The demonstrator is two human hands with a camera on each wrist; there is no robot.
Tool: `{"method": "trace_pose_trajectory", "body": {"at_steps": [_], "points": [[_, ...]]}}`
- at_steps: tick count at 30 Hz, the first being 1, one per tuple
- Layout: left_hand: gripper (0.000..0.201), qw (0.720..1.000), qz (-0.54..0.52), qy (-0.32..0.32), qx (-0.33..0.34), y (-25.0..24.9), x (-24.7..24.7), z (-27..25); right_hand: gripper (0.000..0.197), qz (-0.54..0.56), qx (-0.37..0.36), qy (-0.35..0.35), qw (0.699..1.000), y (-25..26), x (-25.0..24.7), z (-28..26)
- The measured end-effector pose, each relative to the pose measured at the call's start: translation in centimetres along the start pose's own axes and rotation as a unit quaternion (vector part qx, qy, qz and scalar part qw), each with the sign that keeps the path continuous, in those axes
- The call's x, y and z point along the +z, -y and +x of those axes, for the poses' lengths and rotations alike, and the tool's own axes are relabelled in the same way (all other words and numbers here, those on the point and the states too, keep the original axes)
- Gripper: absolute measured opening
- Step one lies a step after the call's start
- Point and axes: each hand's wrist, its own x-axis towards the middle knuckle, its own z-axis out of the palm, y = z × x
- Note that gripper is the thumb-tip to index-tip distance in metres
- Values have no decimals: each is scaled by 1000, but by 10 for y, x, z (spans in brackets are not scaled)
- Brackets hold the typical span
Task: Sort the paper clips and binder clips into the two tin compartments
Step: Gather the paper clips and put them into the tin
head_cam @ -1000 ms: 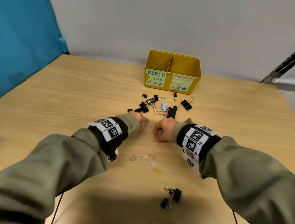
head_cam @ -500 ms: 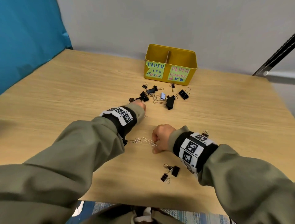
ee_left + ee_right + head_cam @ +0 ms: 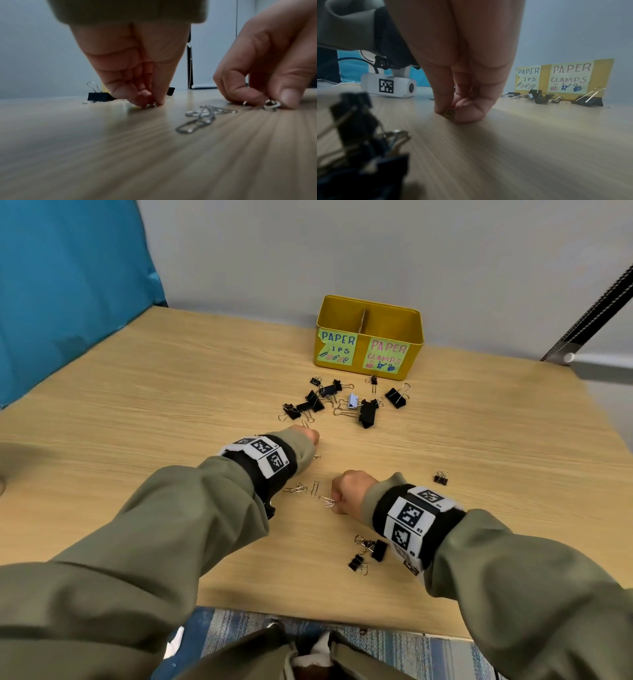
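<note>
Wooden table (image 3: pixel 171 392) against grey wall (image 3: pixel 308 251)

Tin (image 3: pixel 412 337) labels: "PAPER ...IPS", "PAPER CLAMPS".

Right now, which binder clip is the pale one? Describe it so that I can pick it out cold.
Start at the yellow tin at the far edge of the table. Just in front of it lies a scatter of binder clips. The pale blue binder clip sits mid-cluster, beside the largest black one; every other clip there is black.

Both arms wear loose olive-green fabric sleeves (image 3: pixel 144 542); each wrist carries a black band (image 3: pixel 383 508) bearing white square-coded marker tags (image 3: pixel 409 513).
</note>
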Motion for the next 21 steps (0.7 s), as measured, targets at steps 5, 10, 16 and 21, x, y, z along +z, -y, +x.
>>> {"method": "trace_pose_trajectory", "body": {"at_steps": [5, 10, 16, 21], "points": [[33, 998, 58, -8, 27, 9, 3, -1, 13, 7, -3, -6, 1000, 0, 2, -3], [33, 994, 96, -24, 40, 13, 5, -8, 13, 2, 1, -25, 1000, 1, -4, -9], [20, 978, -197, 13, 66, 23, -5, -22, 17, 355, 32, -54, 933, -17, -17, -2], [31, 959, -271, -10, 77, 40, -4, -25, 15, 560, -13, -19, 828, -33, -26, -3]]}}
